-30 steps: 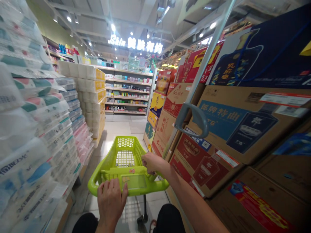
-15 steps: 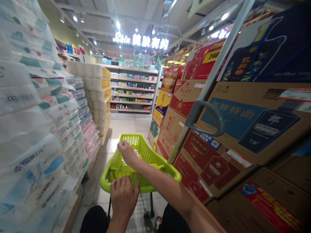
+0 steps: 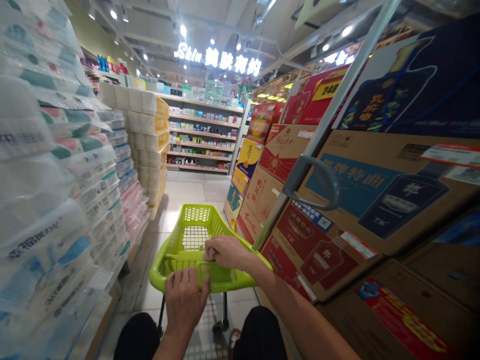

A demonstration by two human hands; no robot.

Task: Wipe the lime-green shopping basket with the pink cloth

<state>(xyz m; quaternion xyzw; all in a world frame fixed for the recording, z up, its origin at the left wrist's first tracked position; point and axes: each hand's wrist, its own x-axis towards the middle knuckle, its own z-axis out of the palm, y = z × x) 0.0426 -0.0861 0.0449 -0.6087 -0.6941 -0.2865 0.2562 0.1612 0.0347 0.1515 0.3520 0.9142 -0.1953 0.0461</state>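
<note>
From where I stand, the lime-green plastic shopping cart sits low in the near middle of the aisle, on pale floor tiles, just ahead of two black-clothed knees. The person's bare left hand is closed over its near edge, fingers hooked across and thumb apart. The bare right hand is drawn in narrow above the cart's near end, reaching in from the right (something pale shows at its fingertips, though I cannot tell whether it holds anything). To the left rise plastic-wrapped white paper packs; to the right, stacked printed cardboard cartons, with a slanting grey metal pole before them bearing a grey loop-shaped handle. At the far end stand white-sided shelves under a glowing white letter sign.
</note>
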